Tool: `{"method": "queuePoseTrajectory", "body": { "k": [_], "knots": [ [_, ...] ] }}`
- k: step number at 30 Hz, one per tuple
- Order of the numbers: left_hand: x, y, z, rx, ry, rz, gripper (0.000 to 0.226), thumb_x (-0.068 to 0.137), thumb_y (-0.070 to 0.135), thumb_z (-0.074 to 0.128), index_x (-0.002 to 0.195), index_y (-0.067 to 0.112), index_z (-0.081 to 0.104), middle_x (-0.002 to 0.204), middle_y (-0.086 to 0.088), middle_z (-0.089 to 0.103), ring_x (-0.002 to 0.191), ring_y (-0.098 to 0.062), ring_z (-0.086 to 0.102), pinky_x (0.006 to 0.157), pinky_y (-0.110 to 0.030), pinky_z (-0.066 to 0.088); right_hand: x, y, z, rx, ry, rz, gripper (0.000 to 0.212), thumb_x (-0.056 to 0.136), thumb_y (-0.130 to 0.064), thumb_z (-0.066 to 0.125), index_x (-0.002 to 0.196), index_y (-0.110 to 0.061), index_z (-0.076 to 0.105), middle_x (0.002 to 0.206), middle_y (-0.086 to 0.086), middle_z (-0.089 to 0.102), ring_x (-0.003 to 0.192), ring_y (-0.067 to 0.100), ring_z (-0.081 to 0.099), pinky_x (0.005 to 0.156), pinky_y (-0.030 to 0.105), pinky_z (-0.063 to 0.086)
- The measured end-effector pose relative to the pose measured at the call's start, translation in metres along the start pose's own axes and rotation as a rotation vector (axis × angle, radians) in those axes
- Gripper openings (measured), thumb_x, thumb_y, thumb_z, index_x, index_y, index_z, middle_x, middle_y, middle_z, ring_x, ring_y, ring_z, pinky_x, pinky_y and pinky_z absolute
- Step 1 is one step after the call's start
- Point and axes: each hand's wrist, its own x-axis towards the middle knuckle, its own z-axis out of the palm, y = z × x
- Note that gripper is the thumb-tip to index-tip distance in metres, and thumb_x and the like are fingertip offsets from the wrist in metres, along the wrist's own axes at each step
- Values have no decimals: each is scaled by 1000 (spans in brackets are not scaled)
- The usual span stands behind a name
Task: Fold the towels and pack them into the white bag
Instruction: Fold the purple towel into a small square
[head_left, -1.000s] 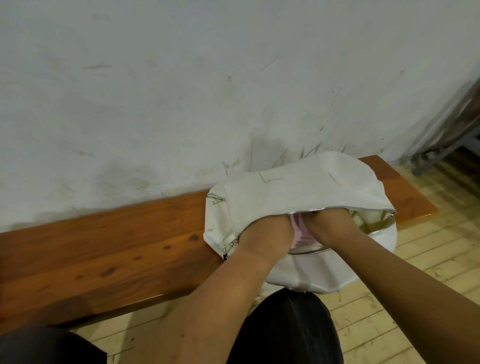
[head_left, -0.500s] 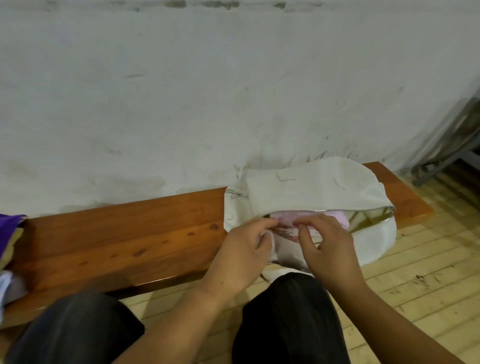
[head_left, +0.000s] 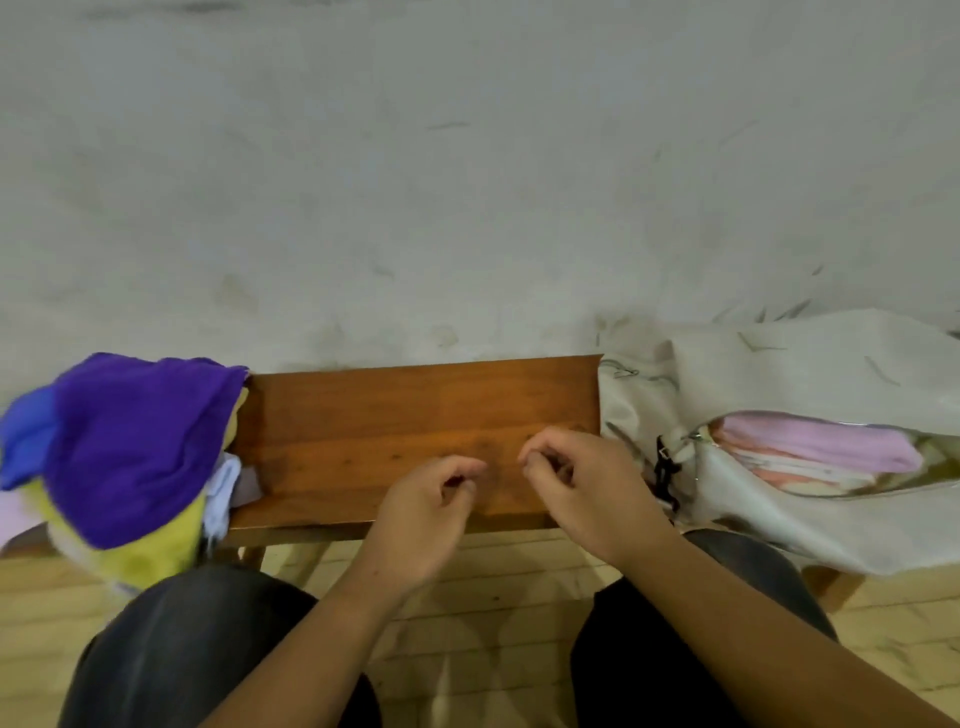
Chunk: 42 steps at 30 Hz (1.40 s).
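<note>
The white bag (head_left: 779, 374) lies on the right end of the wooden bench (head_left: 415, 410), its zip mouth agape. Inside it a folded pink towel (head_left: 815, 441) tops a stack of pale folded towels. A loose pile of towels sits at the bench's left end, with a purple towel (head_left: 135, 441) on top, a blue one (head_left: 26, 431) at its left and a yellow one (head_left: 150, 551) beneath. My left hand (head_left: 426, 514) and my right hand (head_left: 582, 483) hover over the bare middle of the bench, fingers loosely curled, holding nothing.
A scuffed white wall (head_left: 467, 182) rises directly behind the bench. My knees in dark trousers (head_left: 182, 644) are close to the bench's front edge, above a light wooden floor (head_left: 493, 613).
Both hands have come out of the bag, leaving the pink towel inside, and moved left to the middle of the bench. My view has swung left, bringing the towel pile into sight.
</note>
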Motion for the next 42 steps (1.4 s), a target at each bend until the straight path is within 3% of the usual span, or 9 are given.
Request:
{"method": "queuePoseTrajectory", "body": {
  "k": [7,12,17,22,25,29,31,38,42],
  "knots": [
    [-6,-57,-73,176,-4,-46,25,101,36,54,125,35,63,127,18,57,120,-1,49,100,-22,41,17,-1,64,136,-162,160,20,100,-22,59,92,-35,71,83,-18,72,77,-2,65,68,11,48],
    [15,-118,-155,565,383,-249,40,90,41,63,128,28,61,142,-3,50,131,-30,43,107,-45,39,20,-9,84,142,-242,199,22,102,-22,56,92,-33,71,80,-16,72,70,8,67,73,34,58],
    [8,-149,-184,483,569,-545,65,79,45,78,132,22,49,136,-17,45,127,-40,40,96,-52,43,22,-3,92,145,-230,272,23,101,-23,57,90,-34,72,77,-14,73,67,9,67,73,40,59],
    [20,-154,-192,405,547,-510,20,80,36,78,90,34,61,106,-3,65,100,-29,61,82,-47,55,20,-1,97,154,-239,284,22,100,-21,59,88,-32,73,75,-11,73,64,10,67,67,40,60],
    [27,-154,-191,435,548,-515,22,89,32,70,70,35,61,89,5,70,89,-24,63,74,-41,55,20,-1,95,169,-249,297,21,100,-20,60,89,-30,74,75,-10,73,65,9,67,62,28,58],
    [35,-149,-187,451,588,-559,5,90,33,69,95,31,68,108,-1,66,99,-28,60,81,-45,52,19,3,91,170,-248,309,21,100,-21,60,88,-31,73,74,-10,73,63,9,67,61,27,56],
    [35,-152,-188,404,634,-562,30,87,32,74,113,25,61,113,-4,61,103,-30,60,85,-49,51,18,5,90,162,-244,308,21,100,-21,60,87,-32,73,73,-11,73,62,9,67,60,26,55],
    [30,-148,-198,300,744,-439,12,91,25,72,102,29,69,93,5,69,92,-22,65,87,-47,55,15,10,82,166,-281,340,19,100,-26,60,89,-36,73,77,-14,73,70,7,68,70,30,58],
    [32,-123,-190,187,827,-231,18,92,21,71,109,28,68,77,18,59,70,1,57,70,-20,39,16,8,82,171,-281,319,21,100,-24,60,90,-36,73,78,-12,73,70,9,68,71,35,59]
  ]
}}
